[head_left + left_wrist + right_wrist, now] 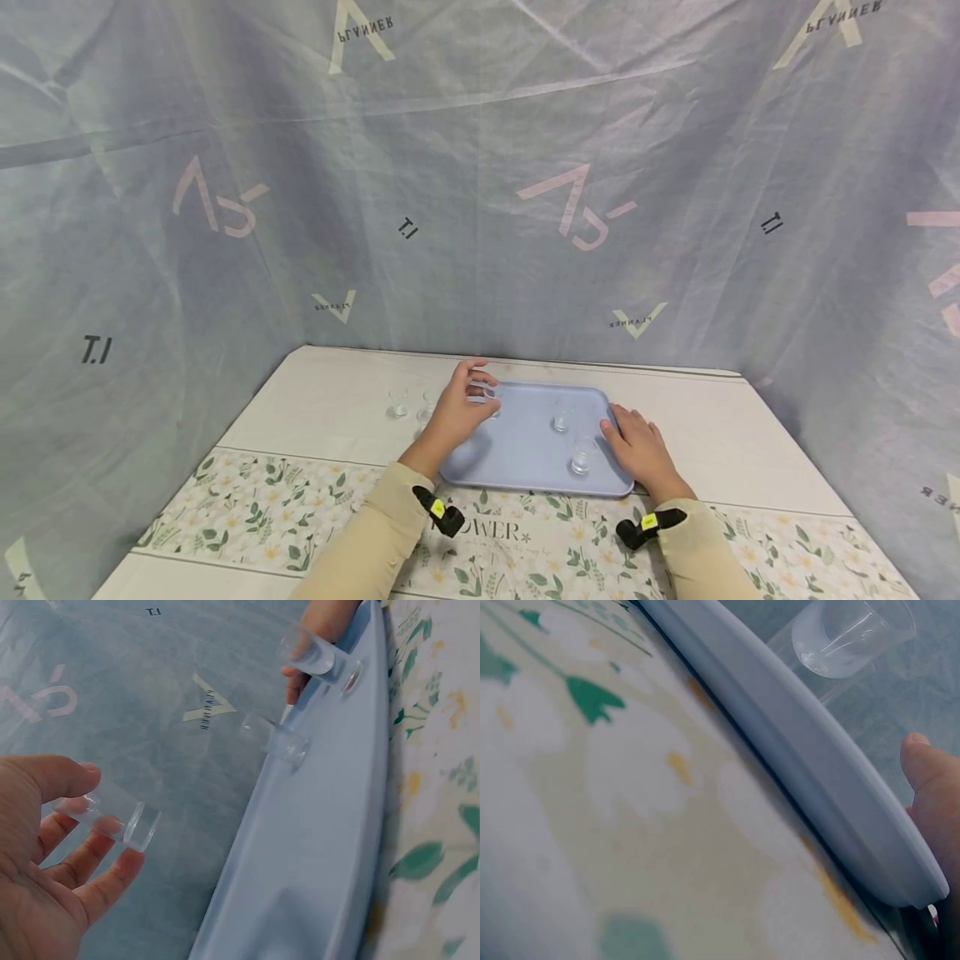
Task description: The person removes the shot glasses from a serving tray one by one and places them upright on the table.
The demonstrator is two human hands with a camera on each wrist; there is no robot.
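Observation:
My left hand (452, 417) pinches a small clear glass (112, 814) between thumb and fingers, above the left part of a blue tray (517, 462). In the left wrist view that glass is tilted. Two more clear glasses stand on the tray's right half: one farther back (561, 418), one nearer the front (582, 458). My right hand (637, 446) rests at the tray's right edge, its thumb by the rim and its fingers extended. Some of its fingers are hidden in the right wrist view.
Left of the tray, clear glasses (398, 405) stand on the white table (322, 400), some partly hidden by the left hand. A floral cloth strip (300, 508) runs along the front. Grey-blue fabric (465, 275) encloses the back and sides.

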